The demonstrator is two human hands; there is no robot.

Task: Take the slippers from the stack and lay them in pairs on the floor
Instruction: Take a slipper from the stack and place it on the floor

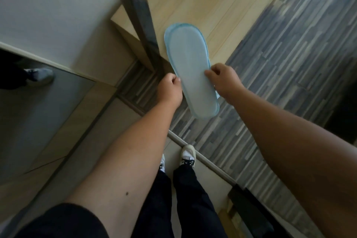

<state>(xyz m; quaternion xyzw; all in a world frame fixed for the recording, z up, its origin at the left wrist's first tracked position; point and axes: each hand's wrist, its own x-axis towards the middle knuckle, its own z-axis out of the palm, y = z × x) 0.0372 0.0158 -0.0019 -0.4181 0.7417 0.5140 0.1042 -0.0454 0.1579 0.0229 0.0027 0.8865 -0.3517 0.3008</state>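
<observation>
Two hands on stacked pale-blue slippers (190, 67) | left hand (170, 89) pinching left edge | right hand (225, 81) pinching right edge | sole-side up, above wooden surface (202, 2) edge

Two hands meet at the frame's centre — the left hand (170, 91) and the right hand (224, 81). Between them sits one light blue slipper stack (191, 71); a second edge shows at its top, the exact number unclear. Two white shoes (187, 155) stand at lower centre — a third shoe (39, 75) appears at the left edge.

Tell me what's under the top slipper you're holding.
A second light-blue slipper edge peeks out beneath the top slipper, held by left hand and right hand. Anything further is covered.
</observation>
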